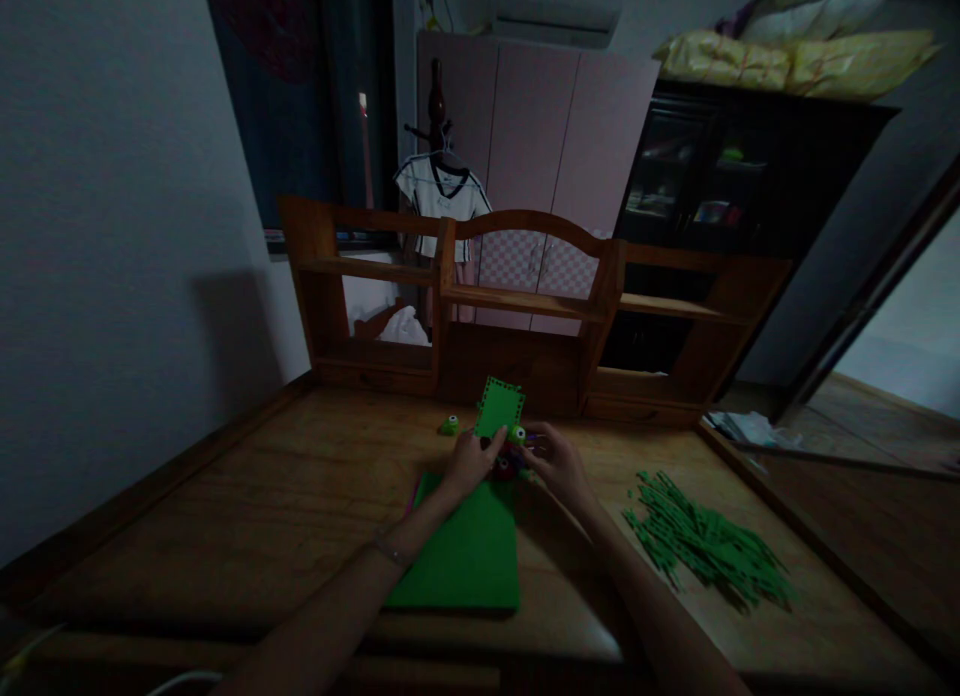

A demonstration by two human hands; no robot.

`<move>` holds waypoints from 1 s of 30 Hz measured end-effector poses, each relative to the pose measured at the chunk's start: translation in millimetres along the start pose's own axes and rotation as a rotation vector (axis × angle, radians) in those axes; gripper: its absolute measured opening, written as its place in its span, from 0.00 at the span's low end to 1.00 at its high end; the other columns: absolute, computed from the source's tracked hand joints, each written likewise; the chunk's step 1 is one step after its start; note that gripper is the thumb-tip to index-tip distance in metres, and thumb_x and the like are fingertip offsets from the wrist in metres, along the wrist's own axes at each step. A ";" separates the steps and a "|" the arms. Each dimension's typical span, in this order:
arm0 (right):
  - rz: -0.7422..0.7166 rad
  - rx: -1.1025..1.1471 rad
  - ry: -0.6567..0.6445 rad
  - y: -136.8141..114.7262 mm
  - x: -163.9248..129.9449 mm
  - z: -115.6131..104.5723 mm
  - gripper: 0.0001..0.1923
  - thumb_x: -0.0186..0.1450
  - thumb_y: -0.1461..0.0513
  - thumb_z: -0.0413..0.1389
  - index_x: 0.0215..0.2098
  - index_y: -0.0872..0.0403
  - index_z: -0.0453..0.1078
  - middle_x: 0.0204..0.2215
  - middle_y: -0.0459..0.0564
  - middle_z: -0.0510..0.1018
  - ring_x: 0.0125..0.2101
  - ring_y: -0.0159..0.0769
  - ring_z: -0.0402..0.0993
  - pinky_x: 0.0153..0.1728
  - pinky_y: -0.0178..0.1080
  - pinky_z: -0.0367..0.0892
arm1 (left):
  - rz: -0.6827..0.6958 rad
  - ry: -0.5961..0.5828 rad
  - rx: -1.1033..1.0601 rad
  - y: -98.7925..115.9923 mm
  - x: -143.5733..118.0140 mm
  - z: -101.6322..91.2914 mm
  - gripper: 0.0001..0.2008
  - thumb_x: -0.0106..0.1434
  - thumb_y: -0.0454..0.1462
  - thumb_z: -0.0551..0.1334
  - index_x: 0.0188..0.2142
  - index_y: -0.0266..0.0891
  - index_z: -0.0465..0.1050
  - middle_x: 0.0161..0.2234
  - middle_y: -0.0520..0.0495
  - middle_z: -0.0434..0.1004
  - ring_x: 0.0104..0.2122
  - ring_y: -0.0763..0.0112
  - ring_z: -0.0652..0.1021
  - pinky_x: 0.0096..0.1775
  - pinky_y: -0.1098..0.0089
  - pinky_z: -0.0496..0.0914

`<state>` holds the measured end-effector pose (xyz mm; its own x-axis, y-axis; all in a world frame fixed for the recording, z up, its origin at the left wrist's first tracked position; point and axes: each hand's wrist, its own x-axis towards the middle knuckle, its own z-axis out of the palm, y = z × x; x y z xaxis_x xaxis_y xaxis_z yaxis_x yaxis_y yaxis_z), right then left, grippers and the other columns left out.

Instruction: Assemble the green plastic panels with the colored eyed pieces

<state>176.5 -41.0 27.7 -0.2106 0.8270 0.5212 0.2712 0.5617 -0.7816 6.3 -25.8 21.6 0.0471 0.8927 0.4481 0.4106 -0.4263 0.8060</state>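
My left hand (pixel 471 461) is closed on the lower end of a small green rectangular panel (pixel 500 404) with dark marks along its edges. Its thumb presses near a small green piece with a round white eye (pixel 518 434). Just to the right, my right hand (pixel 559 464) has its fingers bent together beside that piece; what they pinch is too dark and small to name. A dark red item (pixel 505 465) shows between the hands. Below them lies a flat green sheet or stack (pixel 476 556). A second green piece with an eye (pixel 450 426) sits beyond my left hand.
A loose pile of thin green strips (pixel 705 536) lies on the wooden desk (pixel 262 496) at the right. Along the desk's back edge stands a wooden shelf unit (pixel 517 301). A wall (pixel 135 276) borders the left side. The room is dim.
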 end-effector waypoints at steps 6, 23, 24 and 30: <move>0.101 0.248 0.008 0.8 2.3 3.1 0.17 0.56 0.56 0.61 0.42 0.53 0.67 0.40 0.52 0.75 0.39 0.39 0.73 0.40 0.40 0.69 | -0.004 -0.013 0.048 -8.8 3.4 3.9 0.20 0.62 0.48 0.54 0.32 0.35 0.76 0.24 0.45 0.78 0.31 0.65 0.78 0.35 0.70 0.69; 0.341 0.406 -0.042 -2.9 2.5 0.6 0.24 0.52 0.57 0.64 0.46 0.52 0.68 0.41 0.51 0.76 0.40 0.39 0.73 0.41 0.40 0.68 | 0.032 0.056 -0.127 -8.4 1.5 8.4 0.15 0.61 0.44 0.57 0.40 0.36 0.75 0.40 0.44 0.79 0.40 0.65 0.78 0.44 0.68 0.71; 0.337 0.405 -0.043 -2.6 2.4 0.8 0.25 0.52 0.57 0.64 0.46 0.52 0.67 0.41 0.51 0.76 0.40 0.39 0.73 0.41 0.39 0.68 | 0.024 0.047 -0.142 -8.7 1.0 9.1 0.15 0.61 0.44 0.57 0.40 0.36 0.75 0.39 0.45 0.79 0.40 0.65 0.78 0.43 0.68 0.71; 0.349 0.371 -0.025 3.3 3.4 2.8 0.24 0.49 0.54 0.65 0.42 0.53 0.69 0.40 0.50 0.76 0.41 0.40 0.73 0.42 0.40 0.69 | 0.002 -0.008 -0.105 -10.6 -0.9 9.2 0.17 0.61 0.47 0.57 0.39 0.37 0.76 0.37 0.45 0.79 0.39 0.63 0.78 0.42 0.67 0.71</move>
<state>174.1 -36.5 25.9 -0.1908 0.9606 0.2022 -0.0217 0.2018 -0.9792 10.2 -20.8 9.1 0.0553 0.8926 0.4474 0.3131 -0.4410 0.8411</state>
